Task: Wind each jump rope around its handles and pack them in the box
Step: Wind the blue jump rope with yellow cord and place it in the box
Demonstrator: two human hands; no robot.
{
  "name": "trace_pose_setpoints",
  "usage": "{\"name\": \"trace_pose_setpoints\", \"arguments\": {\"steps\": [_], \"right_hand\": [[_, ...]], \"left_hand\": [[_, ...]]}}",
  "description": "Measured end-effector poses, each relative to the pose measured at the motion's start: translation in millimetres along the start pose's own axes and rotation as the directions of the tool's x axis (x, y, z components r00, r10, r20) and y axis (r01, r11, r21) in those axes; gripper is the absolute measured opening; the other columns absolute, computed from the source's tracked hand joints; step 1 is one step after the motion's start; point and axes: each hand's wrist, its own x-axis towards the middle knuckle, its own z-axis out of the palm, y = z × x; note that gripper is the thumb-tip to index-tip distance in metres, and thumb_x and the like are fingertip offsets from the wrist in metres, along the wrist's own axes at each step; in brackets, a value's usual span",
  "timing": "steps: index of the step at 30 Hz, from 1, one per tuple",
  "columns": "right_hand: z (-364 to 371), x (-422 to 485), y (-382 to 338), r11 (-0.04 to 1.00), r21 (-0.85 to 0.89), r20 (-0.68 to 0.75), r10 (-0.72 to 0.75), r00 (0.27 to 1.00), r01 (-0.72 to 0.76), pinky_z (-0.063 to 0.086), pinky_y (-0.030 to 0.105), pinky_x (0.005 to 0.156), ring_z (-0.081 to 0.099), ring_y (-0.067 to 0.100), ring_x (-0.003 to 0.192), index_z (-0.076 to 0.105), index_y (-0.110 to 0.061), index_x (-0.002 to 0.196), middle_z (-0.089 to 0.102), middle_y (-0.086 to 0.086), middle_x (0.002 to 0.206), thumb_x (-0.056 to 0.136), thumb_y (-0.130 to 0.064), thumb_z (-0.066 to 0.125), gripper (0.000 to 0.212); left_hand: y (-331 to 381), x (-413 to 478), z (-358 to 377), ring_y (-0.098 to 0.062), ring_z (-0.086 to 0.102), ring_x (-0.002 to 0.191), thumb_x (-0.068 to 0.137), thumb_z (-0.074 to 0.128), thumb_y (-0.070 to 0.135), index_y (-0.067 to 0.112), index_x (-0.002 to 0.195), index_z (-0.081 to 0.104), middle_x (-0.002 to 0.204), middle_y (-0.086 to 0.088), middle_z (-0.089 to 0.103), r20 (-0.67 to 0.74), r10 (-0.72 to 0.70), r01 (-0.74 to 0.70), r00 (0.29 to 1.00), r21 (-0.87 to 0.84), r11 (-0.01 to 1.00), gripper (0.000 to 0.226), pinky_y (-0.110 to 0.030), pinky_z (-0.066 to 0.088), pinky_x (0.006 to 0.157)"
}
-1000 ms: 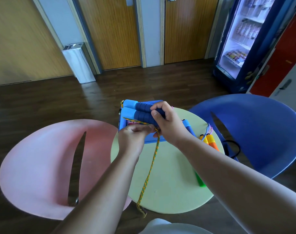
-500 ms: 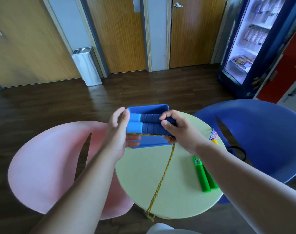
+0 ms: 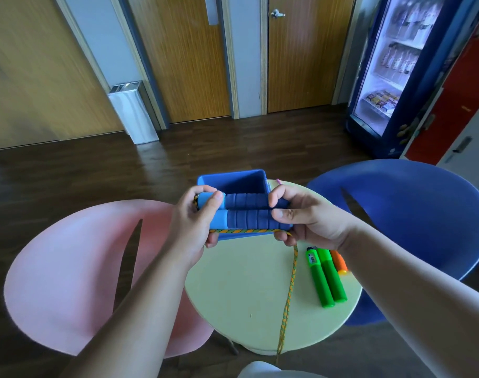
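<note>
Two blue handles [image 3: 249, 214] clamped between left hand [image 3: 197, 227] and right hand [image 3: 309, 216]; two green handles [image 3: 325, 276] nearby.

Left hand [image 3: 196, 222] now grips handles [image 3: 247, 212], seemingly.

A box [image 3: 232, 181] sits at the bench's [image 3: 246, 290] far edge; two handle pairs [image 3: 327, 276] lie near its right edge.

1. The blue handles [image 3: 249, 212] in my hands have ribbed, matt foam-like grips.
2. The rope [image 3: 288, 290] is braided cord, rough-looking.
3. The box [image 3: 234, 179] and green handles [image 3: 325, 279] look like smooth plastic.
4. The table [image 3: 249, 290] is matt.
</note>
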Motion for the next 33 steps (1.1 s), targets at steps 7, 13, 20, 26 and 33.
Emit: {"name": "trace_pose_setpoints", "arguments": {"steps": [7, 13, 20, 26, 33], "right_hand": [[-1, 1, 3, 0.992, -0.124, -0.126, -0.002, 0.992, -0.013, 0.039, 0.029, 0.052, 0.042, 0.035, 0.072, 0.056, -0.022, 0.093, 0.048, 0.013, 0.109, 0.09, -0.016, 0.069, 0.015], [11, 4, 10, 0.943, -0.32, -0.275, -0.182, 0.944, 0.089, 0.032, 0.028, 0.049, 0.035, 0.02, 0.059, 0.048, -0.021, 0.087, 0.038, 0.009, 0.092, 0.101, -0.014, 0.065, 0.023], [4, 7, 4, 0.948, -0.291, -0.331, -0.23, 0.915, 0.133, 0.03, 0.026, 0.047, 0.031, 0.016, 0.053, 0.043, -0.019, 0.09, 0.035, 0.011, 0.089, 0.104, -0.008, 0.058, 0.023], [-6, 20, -2, 0.967, -0.157, -0.416, -0.248, 0.875, 0.2, 0.027, 0.026, 0.049, 0.029, 0.016, 0.054, 0.043, -0.022, 0.089, 0.035, 0.012, 0.096, 0.104, -0.011, 0.058, 0.024], [-15, 26, -3, 0.961, -0.189, -0.444, -0.266, 0.855, 0.201, 0.026, 0.028, 0.051, 0.027, 0.016, 0.054, 0.045, -0.025, 0.084, 0.035, 0.006, 0.081, 0.104, -0.011, 0.059, 0.028]], "left_hand": [[-5, -8, 10, -0.031, 0.043, 0.069, 0.082, 0.074, 0.042, 0.032, 0.093, 0.065, 0.098, -0.014, 0.054, 0.009, -0.039, 0.039, 0.999, -0.048, 0.998, 0.017, -0.025, 0.03, 0.044], [-7, -8, 11, -0.025, 0.049, 0.058, 0.1, 0.068, 0.026, 0.026, 0.099, 0.063, 0.091, -0.009, 0.058, 0.007, -0.005, 0.005, 1.0, -0.021, 1.0, 0.004, -0.024, 0.031, 0.042], [-13, -2, 8, -0.022, 0.053, 0.047, 0.105, 0.024, 0.066, 0.034, 0.132, 0.056, 0.098, -0.003, 0.073, 0.082, -0.198, 0.213, 0.977, -0.26, 0.942, 0.053, -0.024, 0.038, 0.044], [-55, -29, 43, -0.017, 0.07, 0.085, 0.087, 0.059, 0.036, 0.023, 0.138, 0.056, 0.116, 0.001, 0.076, 0.269, -0.416, 0.405, 0.869, 0.097, 0.909, 0.052, -0.029, 0.05, 0.068], [-49, -71, 96, 0.005, 0.067, 0.107, 0.093, 0.061, 0.041, 0.01, 0.129, 0.064, 0.114, 0.004, 0.077, 0.621, -0.438, 0.249, 0.65, 0.371, 0.895, 0.048, -0.013, 0.042, 0.092]]}}
